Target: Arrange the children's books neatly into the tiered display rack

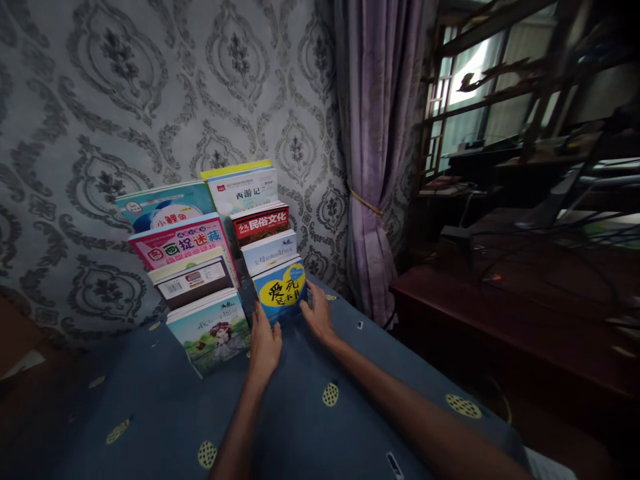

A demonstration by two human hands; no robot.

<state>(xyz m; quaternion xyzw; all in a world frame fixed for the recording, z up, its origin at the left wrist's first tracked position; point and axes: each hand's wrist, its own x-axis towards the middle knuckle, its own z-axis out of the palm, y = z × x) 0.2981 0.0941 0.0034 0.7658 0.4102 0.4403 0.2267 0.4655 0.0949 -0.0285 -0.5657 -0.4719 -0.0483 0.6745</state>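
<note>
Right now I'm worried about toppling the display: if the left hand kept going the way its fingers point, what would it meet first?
Probably the blue-and-yellow book, whose lower left edge the left hand already touches.

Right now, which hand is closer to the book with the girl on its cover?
Left. The left hand lies right beside the girl book; the right hand is farther off, past the blue book.

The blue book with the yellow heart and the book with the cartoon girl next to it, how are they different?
The blue book shows a yellow heart with black characters; the cartoon-girl book shows a green outdoor picture. The left hand and right hand flank the blue book; only the left hand is near the cartoon-girl book. The blue book fronts the right row, the other the left. Both stand leaning back on the blue cloth.
</note>
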